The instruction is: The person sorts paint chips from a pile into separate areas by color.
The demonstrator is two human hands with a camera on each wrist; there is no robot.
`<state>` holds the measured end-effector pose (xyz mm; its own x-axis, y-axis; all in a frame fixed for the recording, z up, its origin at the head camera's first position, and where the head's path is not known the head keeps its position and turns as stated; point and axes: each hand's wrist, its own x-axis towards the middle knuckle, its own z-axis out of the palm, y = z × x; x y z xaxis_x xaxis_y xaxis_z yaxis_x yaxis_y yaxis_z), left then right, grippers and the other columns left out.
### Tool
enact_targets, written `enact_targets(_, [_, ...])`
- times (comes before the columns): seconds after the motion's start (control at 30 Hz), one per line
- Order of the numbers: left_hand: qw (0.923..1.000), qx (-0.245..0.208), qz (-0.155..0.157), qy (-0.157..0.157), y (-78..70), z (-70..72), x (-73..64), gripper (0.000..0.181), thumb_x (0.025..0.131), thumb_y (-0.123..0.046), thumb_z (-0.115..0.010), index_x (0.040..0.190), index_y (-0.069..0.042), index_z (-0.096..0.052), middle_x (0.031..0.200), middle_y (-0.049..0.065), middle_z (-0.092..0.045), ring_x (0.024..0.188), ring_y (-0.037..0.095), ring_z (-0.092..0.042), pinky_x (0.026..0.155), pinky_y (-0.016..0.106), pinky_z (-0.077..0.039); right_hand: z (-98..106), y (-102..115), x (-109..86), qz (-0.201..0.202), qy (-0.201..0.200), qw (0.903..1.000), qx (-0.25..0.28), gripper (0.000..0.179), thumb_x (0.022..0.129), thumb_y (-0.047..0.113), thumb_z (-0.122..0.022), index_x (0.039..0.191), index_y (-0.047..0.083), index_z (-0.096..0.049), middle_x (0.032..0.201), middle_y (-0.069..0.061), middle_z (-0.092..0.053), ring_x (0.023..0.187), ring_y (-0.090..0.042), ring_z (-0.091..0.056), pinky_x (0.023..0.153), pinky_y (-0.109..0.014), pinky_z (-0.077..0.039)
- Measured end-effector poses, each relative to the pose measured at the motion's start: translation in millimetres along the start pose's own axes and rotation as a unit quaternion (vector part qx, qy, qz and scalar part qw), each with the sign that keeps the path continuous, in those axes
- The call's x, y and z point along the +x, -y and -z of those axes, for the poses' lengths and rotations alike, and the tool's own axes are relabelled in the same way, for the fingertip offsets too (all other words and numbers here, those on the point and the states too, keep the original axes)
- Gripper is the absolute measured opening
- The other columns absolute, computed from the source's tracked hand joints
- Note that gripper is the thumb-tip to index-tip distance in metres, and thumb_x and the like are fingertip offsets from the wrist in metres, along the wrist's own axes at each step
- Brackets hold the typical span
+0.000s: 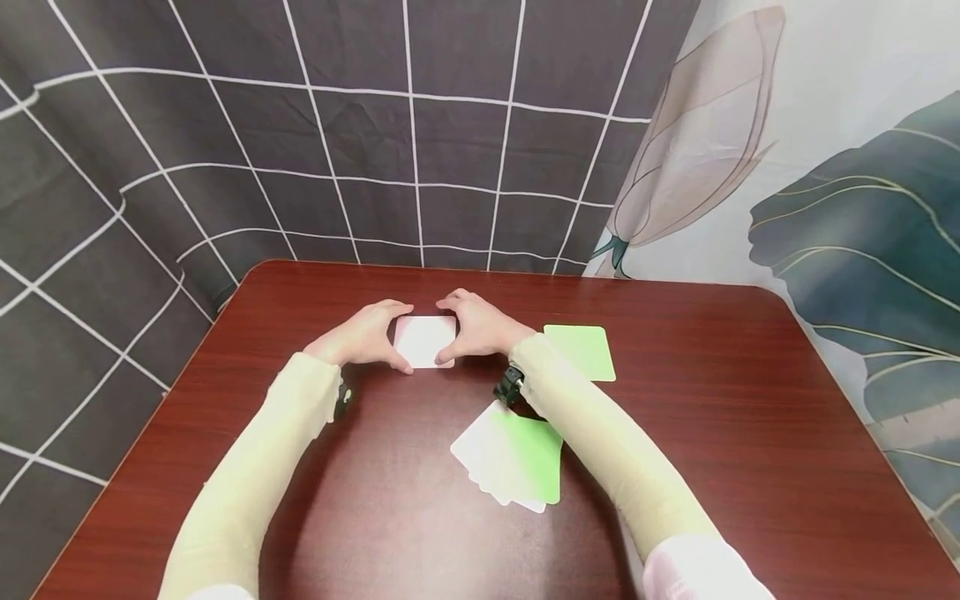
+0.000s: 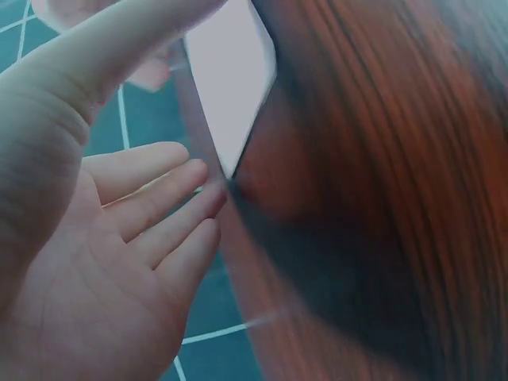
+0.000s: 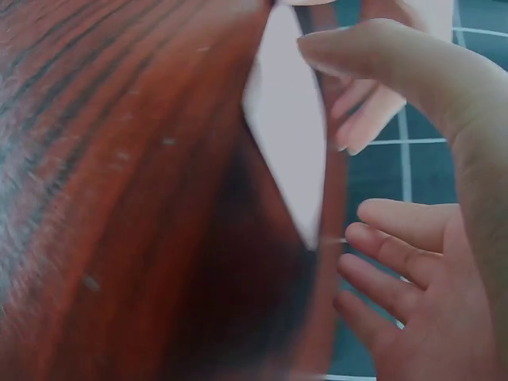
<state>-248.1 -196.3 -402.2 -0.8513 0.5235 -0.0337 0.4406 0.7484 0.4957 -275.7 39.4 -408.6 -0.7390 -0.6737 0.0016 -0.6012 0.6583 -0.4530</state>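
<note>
A white card point(image 1: 426, 342) lies near the far side of the table, with one hand on each side of it. At its left edge is my left hand point(image 1: 365, 337), thumb toward me and fingers reaching to the far side. My right hand point(image 1: 483, 327) mirrors it at the right edge. In the left wrist view, the left hand's fingers point(image 2: 171, 214) are extended beside the corner of the white card point(image 2: 226, 87). The right wrist view has the thumb tip overlapping the edge of the white card point(image 3: 287, 119), while the other fingers point(image 3: 389, 270) are spread apart from it.
A green card point(image 1: 588, 352) lies right of the right forearm. Nearer to me, several fanned white cards point(image 1: 483, 450) lie with a green card point(image 1: 542, 454) on the reddish-brown table point(image 1: 375, 500). A dark gridded curtain point(image 1: 360, 133) hangs behind the table.
</note>
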Motion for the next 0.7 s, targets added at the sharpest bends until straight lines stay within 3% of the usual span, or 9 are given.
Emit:
enact_targets(0.13, [0.9994,-0.014,-0.005,-0.031,-10.0,2.5,-1.4,0.102,0.066,-0.033,-0.097,0.146,0.008,-0.048,0.144,0.024,-0.051,0.132,0.038,-0.049,0.110,0.051,-0.038,18,4,-11.8,0.001,-0.043,0.9989,0.019,0.091,0.073,0.047,-0.087,0.144,0.000,-0.054,0.137,-0.013,-0.054,0.126,-0.027,-0.051,0.108,-0.035,-0.040])
enact_targets(0.33, [0.9955,-0.038,-0.037,-0.079,-38.8,6.8,-7.5,0.103,0.065,-0.040,-0.097,0.149,-0.003,-0.050,0.146,0.015,-0.052,0.132,0.031,-0.049,0.110,0.048,-0.039,49,7,-47.3,-0.013,-0.103,0.9945,0.015,0.094,0.073,0.057,-0.084,0.146,0.008,-0.053,0.137,-0.004,-0.054,0.125,-0.022,-0.051,0.106,-0.038,-0.043])
enact_targets(0.47, [0.9938,-0.045,-0.060,-0.082,-62.5,2.0,-16.4,0.103,0.065,-0.044,-0.096,0.150,-0.007,-0.050,0.148,0.009,-0.051,0.135,0.026,-0.046,0.112,0.047,-0.037,62,5,-80.1,-0.010,-0.128,0.9917,0.006,0.094,0.073,0.058,-0.085,0.147,0.010,-0.052,0.139,-0.004,-0.054,0.126,-0.022,-0.051,0.106,-0.040,-0.043])
enact_targets(0.7, [0.9933,-0.031,-0.098,-0.054,-96.4,-18.8,-31.5,0.103,0.067,-0.047,-0.095,0.151,-0.009,-0.049,0.149,0.005,-0.050,0.139,0.023,-0.041,0.114,0.043,-0.034,68,5,-140.5,-0.026,-0.138,0.9901,-0.012,0.096,0.073,0.059,-0.085,0.148,0.011,-0.051,0.141,-0.002,-0.053,0.128,-0.021,-0.049,0.107,-0.044,-0.042])
